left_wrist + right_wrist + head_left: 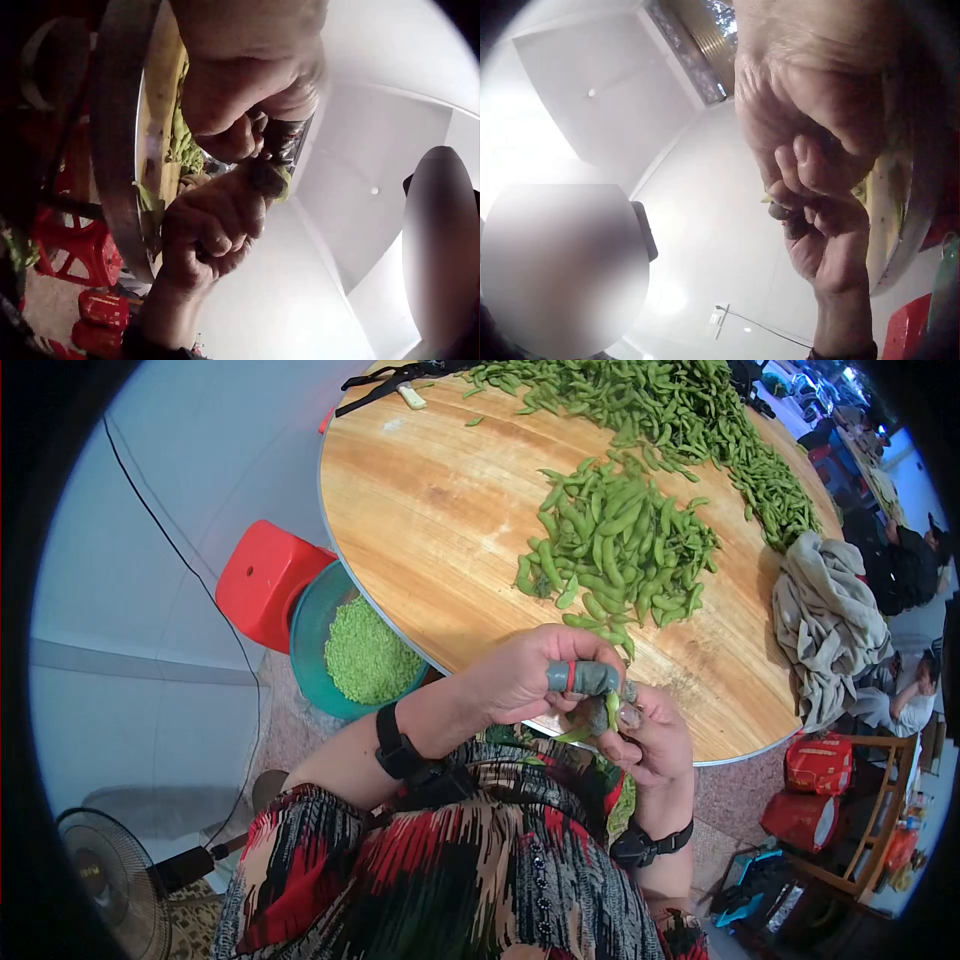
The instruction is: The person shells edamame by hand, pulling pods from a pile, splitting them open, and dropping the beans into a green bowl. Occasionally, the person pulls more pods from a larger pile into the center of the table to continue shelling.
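Left hand (530,680) and right hand (655,738) together over near edge of surface (430,540), pinching 1 pod (612,710) between them, likely to steady it from 2 sides. Finger covers (582,677) probably guard skin. Pile (625,545) just ahead, presumably for easy reach. Pod: bright green, slim, largely hidden by fingers; cannot tell whether split.

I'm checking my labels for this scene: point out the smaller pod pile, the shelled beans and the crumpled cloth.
Smaller pod pile (622,545): head view, its middle.
Shelled beans (368,652): head view, heap's centre.
Crumpled cloth (828,615): head view, its folded middle.
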`<move>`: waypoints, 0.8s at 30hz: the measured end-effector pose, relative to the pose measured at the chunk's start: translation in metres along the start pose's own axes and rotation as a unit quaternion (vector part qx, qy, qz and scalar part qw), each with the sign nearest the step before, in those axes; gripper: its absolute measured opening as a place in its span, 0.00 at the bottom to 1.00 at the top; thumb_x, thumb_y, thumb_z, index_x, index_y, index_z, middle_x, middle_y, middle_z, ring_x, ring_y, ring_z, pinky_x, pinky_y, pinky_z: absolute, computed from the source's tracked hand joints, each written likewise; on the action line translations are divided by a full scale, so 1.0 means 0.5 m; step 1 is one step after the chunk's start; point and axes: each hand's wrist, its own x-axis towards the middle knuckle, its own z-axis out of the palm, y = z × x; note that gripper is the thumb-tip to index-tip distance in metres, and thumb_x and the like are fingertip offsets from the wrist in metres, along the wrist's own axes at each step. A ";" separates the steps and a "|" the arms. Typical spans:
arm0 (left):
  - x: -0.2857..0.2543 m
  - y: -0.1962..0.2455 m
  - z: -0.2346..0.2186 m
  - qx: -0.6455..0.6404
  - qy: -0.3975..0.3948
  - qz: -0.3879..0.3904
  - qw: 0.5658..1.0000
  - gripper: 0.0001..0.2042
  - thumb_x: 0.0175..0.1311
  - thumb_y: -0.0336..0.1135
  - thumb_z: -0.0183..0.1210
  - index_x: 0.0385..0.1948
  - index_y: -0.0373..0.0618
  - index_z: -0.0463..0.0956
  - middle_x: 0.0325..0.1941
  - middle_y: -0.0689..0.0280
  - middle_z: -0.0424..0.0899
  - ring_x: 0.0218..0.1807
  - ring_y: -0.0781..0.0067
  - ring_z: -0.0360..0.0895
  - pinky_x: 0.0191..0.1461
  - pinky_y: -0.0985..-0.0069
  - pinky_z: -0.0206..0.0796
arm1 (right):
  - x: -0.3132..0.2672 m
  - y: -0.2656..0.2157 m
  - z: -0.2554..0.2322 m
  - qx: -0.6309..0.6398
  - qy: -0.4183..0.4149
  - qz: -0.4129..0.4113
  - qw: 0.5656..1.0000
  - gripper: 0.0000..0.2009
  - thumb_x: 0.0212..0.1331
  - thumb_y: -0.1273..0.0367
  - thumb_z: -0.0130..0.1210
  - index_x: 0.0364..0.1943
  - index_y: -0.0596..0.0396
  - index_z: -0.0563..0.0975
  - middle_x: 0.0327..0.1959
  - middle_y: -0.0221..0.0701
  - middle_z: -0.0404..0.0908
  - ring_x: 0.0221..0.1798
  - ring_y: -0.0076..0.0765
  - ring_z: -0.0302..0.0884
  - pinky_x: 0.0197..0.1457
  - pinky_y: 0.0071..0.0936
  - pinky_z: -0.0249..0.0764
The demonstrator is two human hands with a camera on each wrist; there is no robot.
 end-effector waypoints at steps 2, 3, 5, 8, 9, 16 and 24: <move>-0.003 0.005 0.009 -0.031 -0.012 -0.020 0.999 0.08 0.57 0.35 0.59 0.32 0.40 0.74 0.28 0.71 0.73 0.27 0.87 0.66 0.27 0.88 0.54 | 0.001 0.003 0.007 0.063 -0.007 0.005 0.998 0.08 0.60 0.70 0.47 0.32 0.61 0.74 0.15 0.24 0.70 0.12 0.11 0.51 0.15 0.13 0.47; -0.004 0.005 0.017 -0.009 0.019 -0.003 1.000 0.07 0.57 0.33 0.58 0.32 0.41 0.73 0.28 0.72 0.72 0.27 0.87 0.66 0.28 0.88 0.55 | 0.001 0.002 0.011 -0.017 0.039 -0.014 0.999 0.07 0.60 0.71 0.47 0.31 0.61 0.74 0.15 0.23 0.70 0.13 0.11 0.53 0.16 0.12 0.49; -0.002 -0.006 0.020 0.010 0.049 0.015 0.999 0.07 0.57 0.32 0.58 0.33 0.41 0.73 0.28 0.72 0.72 0.28 0.87 0.66 0.29 0.88 0.56 | 0.007 0.007 0.019 -0.100 0.086 -0.031 0.991 0.06 0.59 0.72 0.47 0.30 0.60 0.74 0.15 0.23 0.70 0.14 0.12 0.56 0.17 0.12 0.51; -0.001 -0.017 0.009 0.212 0.122 0.091 0.965 0.05 0.59 0.30 0.56 0.33 0.42 0.72 0.28 0.73 0.72 0.29 0.87 0.66 0.32 0.88 0.58 | 0.015 0.021 0.012 -0.442 0.184 -0.151 0.865 0.06 0.59 0.73 0.49 0.26 0.60 0.72 0.16 0.22 0.71 0.19 0.14 0.64 0.22 0.16 0.62; -0.008 -0.010 0.006 0.215 0.125 0.072 0.966 0.04 0.59 0.29 0.55 0.34 0.42 0.72 0.29 0.74 0.72 0.30 0.87 0.66 0.33 0.87 0.59 | 0.015 0.019 0.014 -0.444 0.184 -0.149 0.864 0.06 0.59 0.73 0.49 0.26 0.60 0.72 0.16 0.22 0.71 0.19 0.14 0.64 0.22 0.16 0.62; -0.030 -0.008 -0.004 0.282 0.138 0.027 0.949 0.07 0.60 0.26 0.52 0.38 0.41 0.75 0.29 0.73 0.75 0.30 0.85 0.69 0.36 0.85 0.64 | 0.053 -0.021 -0.003 -0.608 0.302 -0.232 0.696 0.07 0.54 0.71 0.54 0.34 0.60 0.76 0.18 0.40 0.75 0.20 0.39 0.73 0.26 0.31 0.68; -0.022 0.009 0.040 0.630 0.141 0.184 0.741 0.13 0.57 0.26 0.54 0.45 0.44 0.75 0.30 0.58 0.79 0.35 0.62 0.78 0.39 0.72 0.69 | 0.048 -0.007 -0.019 -0.629 0.317 -0.214 0.677 0.07 0.52 0.70 0.56 0.31 0.61 0.75 0.20 0.41 0.76 0.22 0.42 0.75 0.26 0.30 0.68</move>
